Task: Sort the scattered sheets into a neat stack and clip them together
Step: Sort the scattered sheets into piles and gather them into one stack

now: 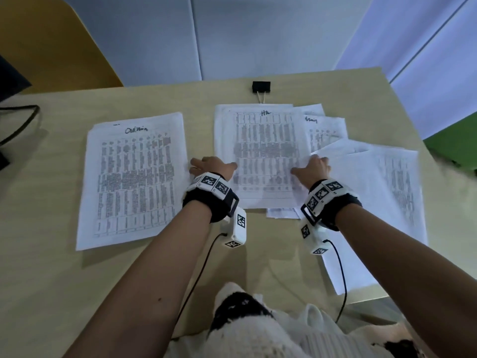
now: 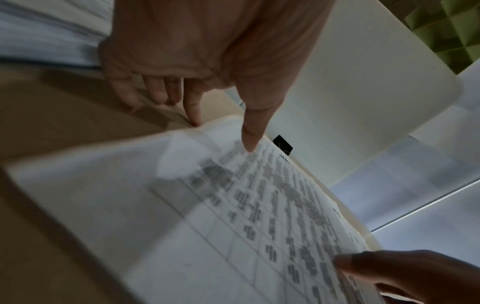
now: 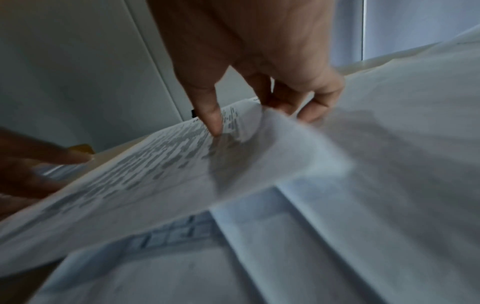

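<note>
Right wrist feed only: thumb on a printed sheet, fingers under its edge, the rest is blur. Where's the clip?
Observer: The binder clip lies untouched near the table's far edge, just beyond the middle pile you're seeing.
Operator: Left hand doing what?
Observer: The left hand is on that pile's left side, thumb pressing on top and fingers straight down at the edge.
Operator: Other sheets outside my frame?
Observer: Yes. A separate stack lies flat on the table to the left of the left hand, apart from the middle pile.
</note>
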